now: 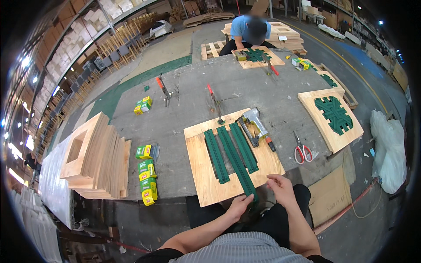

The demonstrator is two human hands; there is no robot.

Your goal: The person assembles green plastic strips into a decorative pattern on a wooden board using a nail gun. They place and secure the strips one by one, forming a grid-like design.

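Note:
A square wooden frame (199, 186) lies at the near edge of the table in front of me. Green webbing straps (215, 153) run lengthwise over its opening. The middle strap (239, 164) is longer and hangs past the near edge of the frame. My left hand (238, 207) pinches this strap's loose end. Just right of it, over the frame's near right corner, my right hand (281, 189) is closed with bent fingers; what they hold, if anything, cannot be made out. A staple gun (256, 125) rests on the frame's far right corner. Beyond the far edge stands a red-handled clamp (214, 103).
Left are stacked wooden frames (98, 158) and yellow-green boxes (147, 171). Red-handled scissors (301, 151) lie right, near a frame with woven green straps (333, 115). Another clamp (163, 90) stands farther back. Across the table a person (250, 33) bends over another frame.

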